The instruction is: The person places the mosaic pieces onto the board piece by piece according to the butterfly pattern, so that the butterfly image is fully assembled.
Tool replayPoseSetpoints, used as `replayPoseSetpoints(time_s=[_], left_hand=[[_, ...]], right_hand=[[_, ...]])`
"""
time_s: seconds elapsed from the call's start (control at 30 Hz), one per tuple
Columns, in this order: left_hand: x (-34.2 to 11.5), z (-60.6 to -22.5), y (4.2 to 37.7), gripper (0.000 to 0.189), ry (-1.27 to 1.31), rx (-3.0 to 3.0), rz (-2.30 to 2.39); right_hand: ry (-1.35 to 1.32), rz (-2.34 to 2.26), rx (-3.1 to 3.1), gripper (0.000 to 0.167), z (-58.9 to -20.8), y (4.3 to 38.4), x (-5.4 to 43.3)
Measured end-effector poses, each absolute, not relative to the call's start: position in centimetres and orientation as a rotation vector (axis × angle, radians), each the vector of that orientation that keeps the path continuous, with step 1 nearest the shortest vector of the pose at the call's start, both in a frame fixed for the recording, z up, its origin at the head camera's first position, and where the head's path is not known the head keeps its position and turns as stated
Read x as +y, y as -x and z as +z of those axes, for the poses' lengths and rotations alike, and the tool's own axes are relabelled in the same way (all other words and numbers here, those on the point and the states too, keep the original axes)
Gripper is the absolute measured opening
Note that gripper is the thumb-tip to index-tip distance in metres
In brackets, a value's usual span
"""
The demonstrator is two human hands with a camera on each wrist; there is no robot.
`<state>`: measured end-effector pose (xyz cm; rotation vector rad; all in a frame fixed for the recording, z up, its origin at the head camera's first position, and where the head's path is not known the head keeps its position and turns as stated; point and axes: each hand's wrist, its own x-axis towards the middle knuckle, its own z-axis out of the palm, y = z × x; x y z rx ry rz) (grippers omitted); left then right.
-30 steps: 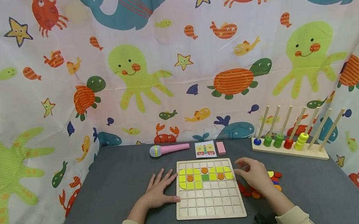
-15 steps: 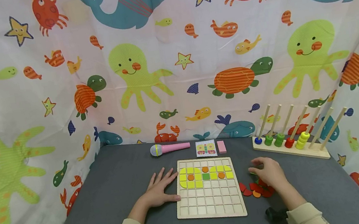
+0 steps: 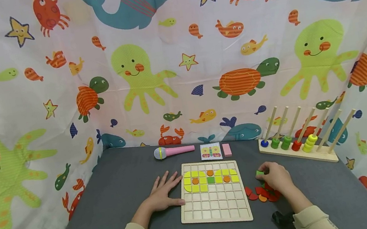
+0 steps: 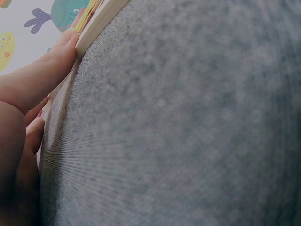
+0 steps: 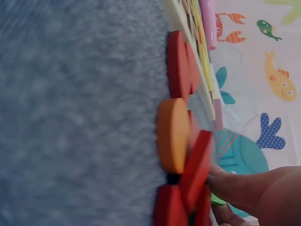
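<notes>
A wooden grid board (image 3: 215, 206) lies on the dark table, its upper rows filled with yellow tiles (image 3: 196, 189), orange rounds (image 3: 227, 179) and one green square (image 3: 211, 180). My left hand (image 3: 162, 197) rests with fingers spread beside the board's left edge, thumb against it; the left wrist view shows the thumb (image 4: 56, 61) at the wooden rim. To the right of the board my right hand (image 3: 277, 176) pinches a green tile (image 3: 259, 173) between thumb and fingertips. Below that hand lies a pile of loose red pieces (image 3: 272, 195) with an orange round (image 3: 262, 198).
Behind the board are a pattern card (image 3: 211, 152), a pink block (image 3: 227, 150) and a pink toy microphone (image 3: 174, 151). A wooden peg stand (image 3: 297, 149) with coloured rings stands at the back right. Sea-animal curtains (image 3: 180, 91) hang around the table.
My right hand has moved right, from the board's right edge to the pile, and a green tile now shows in its fingers. My left hand has stayed in place.
</notes>
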<state>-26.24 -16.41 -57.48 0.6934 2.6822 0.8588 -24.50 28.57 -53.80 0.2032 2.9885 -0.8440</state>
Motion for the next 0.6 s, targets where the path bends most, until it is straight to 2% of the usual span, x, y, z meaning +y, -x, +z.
replayPoseSetpoints(time_s=[0.37, 0.6], left_hand=[[-16.4, -56.9, 26.1, 0.101, -0.680, 2.675, 0.838], [-16.5, -57.2, 26.2, 0.100, -0.679, 2.690, 0.827]], right_hand=[[-0.156, -1.054, 2.936, 0.031, -51.9, 24.6, 26.1], [-0.075, -1.201, 2.849, 0.014, -50.4, 24.1, 22.3]])
